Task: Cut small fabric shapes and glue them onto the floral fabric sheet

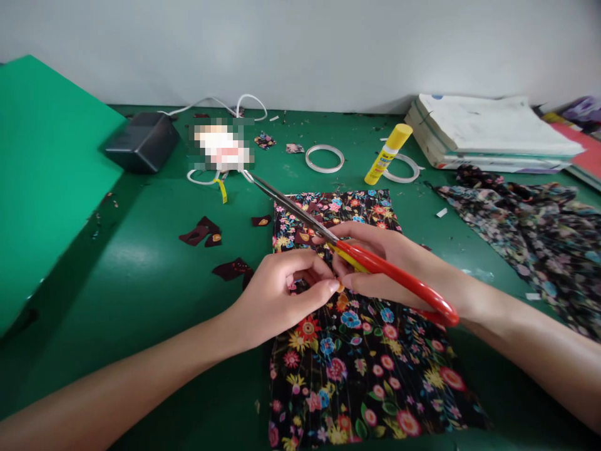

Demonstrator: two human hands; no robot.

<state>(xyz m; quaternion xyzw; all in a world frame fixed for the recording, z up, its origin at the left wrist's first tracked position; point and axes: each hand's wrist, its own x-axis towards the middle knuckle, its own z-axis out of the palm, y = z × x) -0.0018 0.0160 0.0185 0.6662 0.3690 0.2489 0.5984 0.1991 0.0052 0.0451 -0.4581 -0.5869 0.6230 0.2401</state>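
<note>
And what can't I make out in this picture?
In the head view:
Pixelated item: blurred into blocks.
Orange bit: tiny, partly covered by the left hand and right hand.
Floral cloth, middle: hidden under both hands.
White ring, left side: behind glue stick.
Rumpled cloth, right end: cut off by right edge.

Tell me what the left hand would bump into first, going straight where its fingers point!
Probably the small orange piece at its fingertips, then the right hand just beyond. If the left hand pinches that piece, the right hand comes first; depth is unclear.
</note>
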